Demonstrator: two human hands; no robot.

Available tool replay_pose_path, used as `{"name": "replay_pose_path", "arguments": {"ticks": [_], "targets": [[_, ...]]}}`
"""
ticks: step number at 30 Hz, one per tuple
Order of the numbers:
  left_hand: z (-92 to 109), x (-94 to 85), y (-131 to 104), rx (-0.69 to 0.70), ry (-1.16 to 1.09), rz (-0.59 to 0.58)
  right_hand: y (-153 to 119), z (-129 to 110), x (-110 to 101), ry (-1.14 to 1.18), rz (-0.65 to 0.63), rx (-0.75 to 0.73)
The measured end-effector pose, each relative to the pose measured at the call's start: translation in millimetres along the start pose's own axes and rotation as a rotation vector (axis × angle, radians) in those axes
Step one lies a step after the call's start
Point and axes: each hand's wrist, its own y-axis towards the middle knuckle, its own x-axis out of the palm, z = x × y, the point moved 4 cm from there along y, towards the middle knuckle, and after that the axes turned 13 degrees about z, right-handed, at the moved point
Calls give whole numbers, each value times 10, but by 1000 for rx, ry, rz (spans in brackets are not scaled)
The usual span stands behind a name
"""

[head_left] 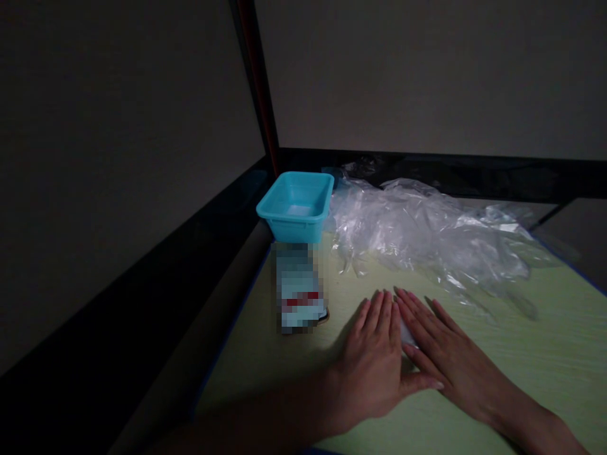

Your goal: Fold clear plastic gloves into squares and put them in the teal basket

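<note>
My left hand lies flat, palm down, with its fingers stretched out and its thumb reaching across to the right hand. Beside it, my right hand is also flat, fingers extended, fingertips close to those of the left. Between and partly beneath the two hands shows a small piece of something white and thin; most of it is covered, so its kind cannot be made out. Both hands press down on the pale green tabletop.
A heap of clear plastic bags spreads over the far side of the table. At the back left stands a turquoise plastic basin. A phone, its screen blurred out, lies in front of it. Walls border the left and back.
</note>
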Motion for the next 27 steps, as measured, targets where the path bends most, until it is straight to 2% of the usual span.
{"name": "replay_pose_path", "arguments": {"ticks": [13, 22, 27], "targets": [[1, 38, -13, 23, 0, 34, 13, -11, -20, -8, 8, -22], [15, -68, -11, 74, -55, 35, 11, -6, -17, 16, 57, -6], [3, -8, -13, 43, -87, 10, 11, 5, -19, 26, 55, 11]]}}
